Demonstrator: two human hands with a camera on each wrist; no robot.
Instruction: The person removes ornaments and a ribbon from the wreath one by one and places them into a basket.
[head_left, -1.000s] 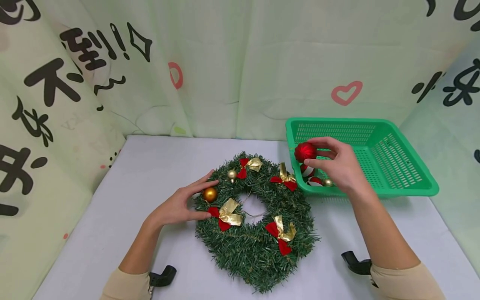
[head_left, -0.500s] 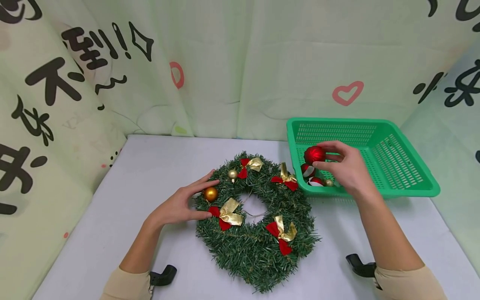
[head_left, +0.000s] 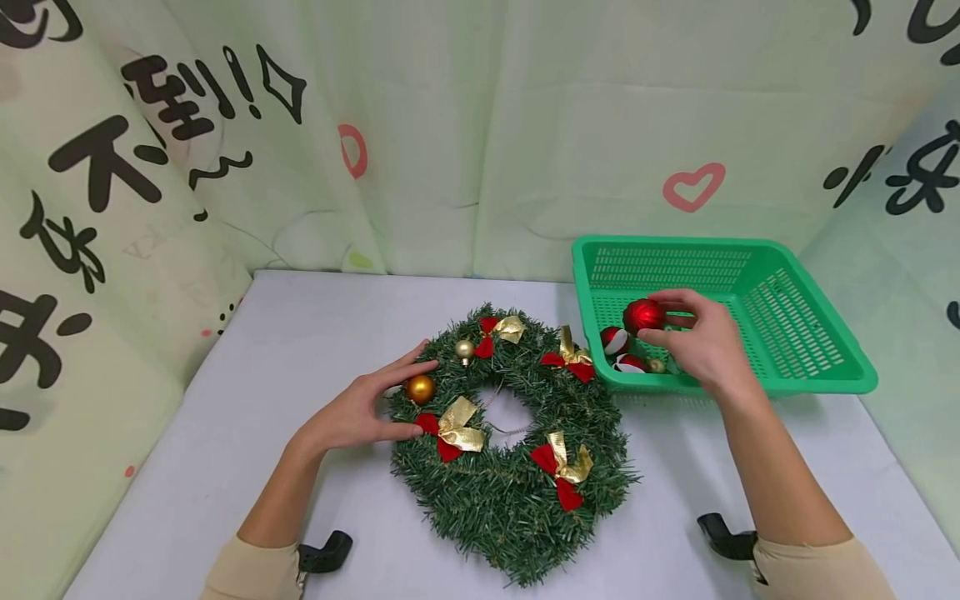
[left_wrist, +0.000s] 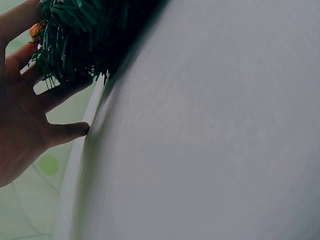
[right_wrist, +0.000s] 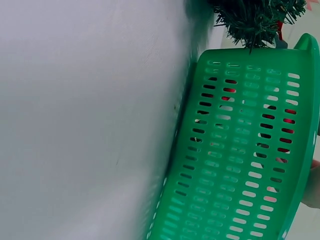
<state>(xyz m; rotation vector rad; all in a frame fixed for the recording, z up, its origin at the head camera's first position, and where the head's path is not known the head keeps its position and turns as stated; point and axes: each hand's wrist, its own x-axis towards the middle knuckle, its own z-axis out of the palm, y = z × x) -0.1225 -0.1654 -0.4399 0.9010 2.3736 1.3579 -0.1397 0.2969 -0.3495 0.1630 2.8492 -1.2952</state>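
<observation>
A green wreath (head_left: 510, 512) with red and gold bows lies on the white table, a gold ball (head_left: 421, 389) and a smaller pale gold ball (head_left: 464, 349) among its needles. My left hand (head_left: 367, 408) rests on the wreath's left side, thumb and fingers spread to either side of the gold ball; the left wrist view shows its fingers stretched against the needles. Over the left part of the green basket (head_left: 806, 386), my right hand (head_left: 697, 337) pinches a shiny red Christmas ball (head_left: 643, 317) between thumb and fingers. In the right wrist view the basket wall hides most of that hand.
Inside the basket's left corner lie red-and-white balls (head_left: 630, 363) and a small gold ball (head_left: 656, 366). The basket stands against the wreath's upper right edge. A printed curtain (head_left: 525, 167) hangs behind and beside the white table (head_left: 337, 308).
My right hand has carried the red Christmas ball rightward and slightly down, further over the basket. My left hand and the wreath have stayed in place.
</observation>
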